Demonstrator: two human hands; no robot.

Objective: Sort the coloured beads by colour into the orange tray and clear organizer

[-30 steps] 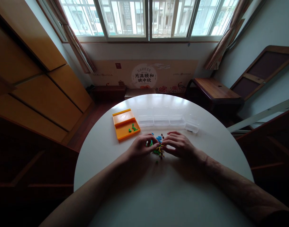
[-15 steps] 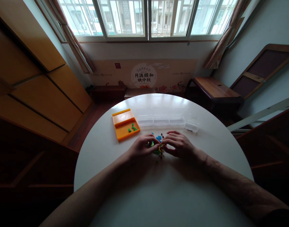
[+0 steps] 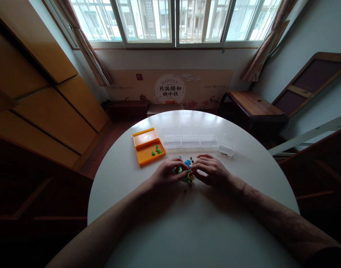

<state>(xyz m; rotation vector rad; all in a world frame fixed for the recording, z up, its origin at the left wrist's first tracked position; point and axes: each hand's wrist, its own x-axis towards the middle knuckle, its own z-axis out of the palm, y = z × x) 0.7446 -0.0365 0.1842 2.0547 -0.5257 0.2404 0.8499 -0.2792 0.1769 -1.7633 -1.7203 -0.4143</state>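
Bricks, small and mixed in colour, lie in a loose heap between the two hands, right under the fingertips. Left hand is half curled, its thumb and forefinger drawn almost together over the near side of the heap. Right hand faces it, fingers bent and slightly spread, fingertips nearly meeting those of the left. A green bit shows just where the fingertips come together; which hand has hold of it, if either, I cannot tell, nor whether anything else is pinched there.

Blue bits sit just past the fingertips, in the gap between the hands, with a few brown bits close by the right hand's fingers. More green shows within the curve of the left hand, partly hidden by it. One dark piece lies apart from the heap, on the near side of the fingertips.

Beyond the left hand and to its left is the orange tray, with some green pieces inside it. Clear boxes stand in a row beyond both hands; a small box is beyond the right hand, a little to its right. Both forearms reach in over the white table.
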